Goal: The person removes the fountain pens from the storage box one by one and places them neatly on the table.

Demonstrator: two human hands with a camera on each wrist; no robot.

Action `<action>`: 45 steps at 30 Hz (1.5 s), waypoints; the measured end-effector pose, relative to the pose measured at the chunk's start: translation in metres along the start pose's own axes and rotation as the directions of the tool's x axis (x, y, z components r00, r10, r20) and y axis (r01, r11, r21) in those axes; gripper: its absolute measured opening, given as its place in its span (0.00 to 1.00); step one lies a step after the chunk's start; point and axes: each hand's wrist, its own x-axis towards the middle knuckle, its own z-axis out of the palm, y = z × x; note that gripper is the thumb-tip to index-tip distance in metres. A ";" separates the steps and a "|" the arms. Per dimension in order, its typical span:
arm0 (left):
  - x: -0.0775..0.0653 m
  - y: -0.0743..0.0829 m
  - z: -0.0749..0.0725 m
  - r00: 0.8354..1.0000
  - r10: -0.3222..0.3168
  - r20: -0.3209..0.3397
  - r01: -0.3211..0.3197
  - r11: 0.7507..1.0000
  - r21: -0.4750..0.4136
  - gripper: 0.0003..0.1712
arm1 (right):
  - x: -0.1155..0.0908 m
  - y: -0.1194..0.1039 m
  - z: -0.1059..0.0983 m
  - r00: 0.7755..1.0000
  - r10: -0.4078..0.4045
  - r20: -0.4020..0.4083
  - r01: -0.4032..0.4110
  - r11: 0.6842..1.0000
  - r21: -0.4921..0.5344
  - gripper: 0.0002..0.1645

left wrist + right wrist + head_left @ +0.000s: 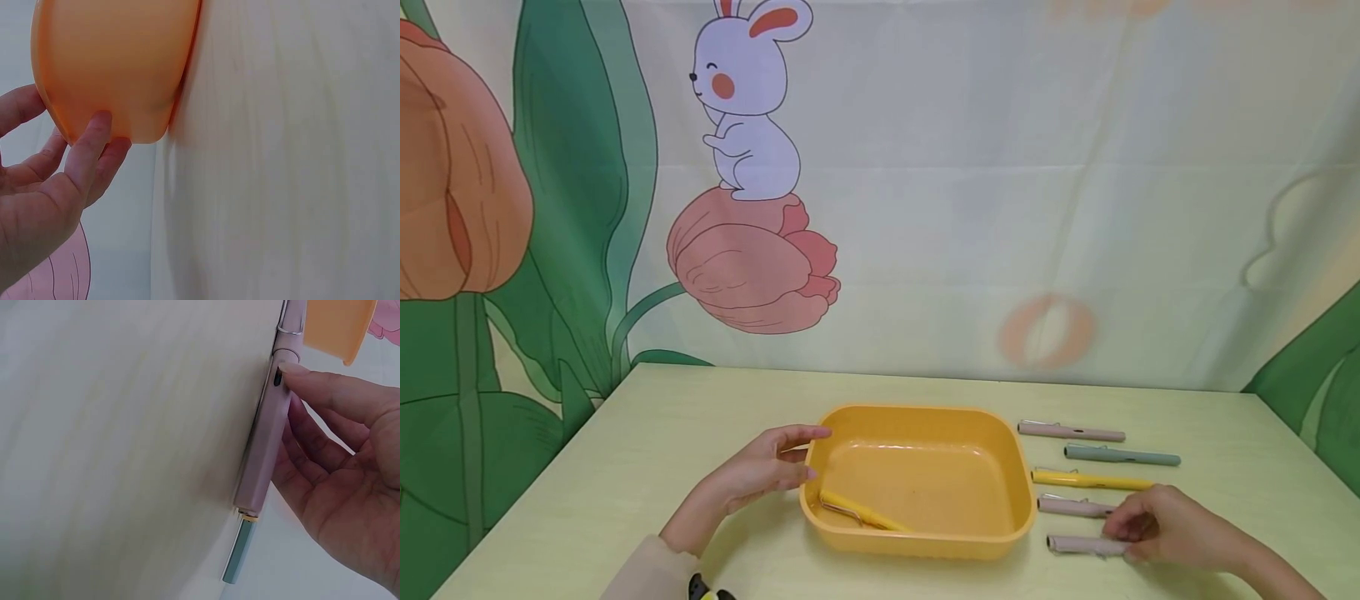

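Observation:
My left hand (767,462) holds the left rim of a yellow plastic tray (925,546), its fingers on both sides of the wall in the left wrist view. Inside the tray, at the near left corner, lies a yellow pen (861,508) with a metal clip. Over on the right, my right hand (1180,529) pinches the nearest pale pink pen (1082,545), which lies on the table. In the right wrist view the thumb presses on this pink pen's barrel (265,437) while the other fingers curl behind it.
Beyond the held pen lie another pink pen (1071,506), a yellow pen (1090,479), a green pen (1123,455) and a far pink pen (1071,431), in a column right of the tray. A printed curtain (925,208) hangs behind the pale table (700,396).

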 end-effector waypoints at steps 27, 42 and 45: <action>-0.002 0.001 0.001 1.000 -0.009 -0.008 0.009 1.000 0.011 0.33 | 0.022 -0.064 -0.001 0.971 -0.143 -0.191 0.168 0.979 0.119 0.12; -0.001 0.000 0.001 1.000 -0.012 -0.013 0.012 1.000 0.019 0.33 | 0.070 -0.099 0.022 0.959 -0.193 -0.207 0.238 0.947 0.217 0.20; -0.002 -0.001 0.000 1.000 -0.004 -0.003 0.004 1.000 0.016 0.33 | 0.078 -0.104 0.028 0.969 -0.150 -0.195 0.195 0.953 0.233 0.20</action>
